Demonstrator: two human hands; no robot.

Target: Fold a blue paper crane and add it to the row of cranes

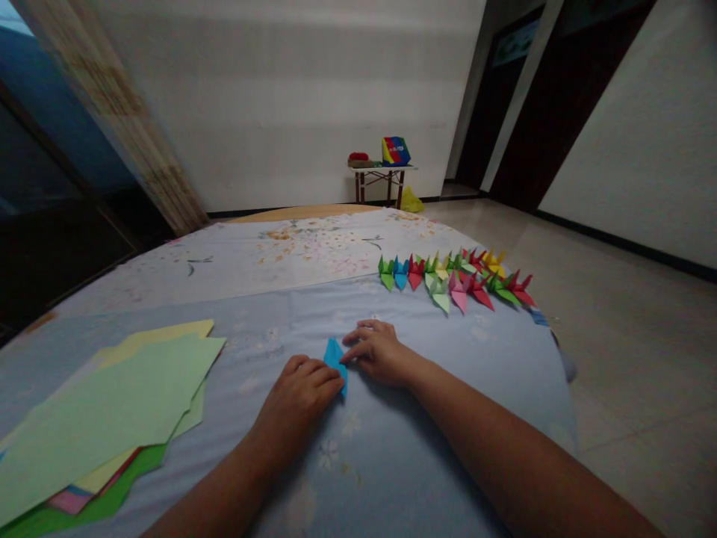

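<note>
A narrow blue piece of folded paper (334, 354), pointed at its far end, lies on the light blue tablecloth in front of me. My left hand (305, 388) is closed over its near left part, fingers pressed together and covering some of it. From the right, my right hand (378, 351) touches the paper's edge with a fingertip. Its fingers are spread apart and bent. Farther right, several folded paper cranes (458, 291) in green, blue, red, pink and yellow stand grouped in rows.
A stack of coloured paper sheets (123, 403), pale green on top, lies at the left. The round table's cloth (437, 448) drops off at the right edge. Beyond stand a small table (382, 169) with a colourful box (396, 152) and a yellow bag (411, 200) on the floor.
</note>
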